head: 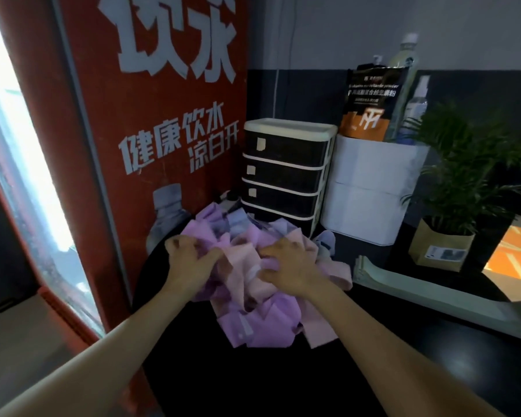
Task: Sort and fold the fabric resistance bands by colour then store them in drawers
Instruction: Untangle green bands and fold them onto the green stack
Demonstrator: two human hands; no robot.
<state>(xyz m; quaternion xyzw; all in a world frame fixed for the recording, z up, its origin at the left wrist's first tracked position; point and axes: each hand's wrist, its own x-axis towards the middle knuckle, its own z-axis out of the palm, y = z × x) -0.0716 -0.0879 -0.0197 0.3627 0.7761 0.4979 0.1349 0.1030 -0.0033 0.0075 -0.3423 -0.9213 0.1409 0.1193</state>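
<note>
A loose heap of fabric bands (253,275), purple, pink and pale blue all mixed, lies on the dark table (283,380) just in front of the small drawer unit (286,173), whose drawers are all closed. The left hand (190,260) sits on the heap's left side with fingers curled into a purple band; the right hand (286,263) presses on the pink bands at the middle, fingers bent and gripping cloth. The bands look soft, light and floppy, and likely to tangle and drag neighbours along. Pinching one band at a free edge and lifting it clear should separate it best.
</note>
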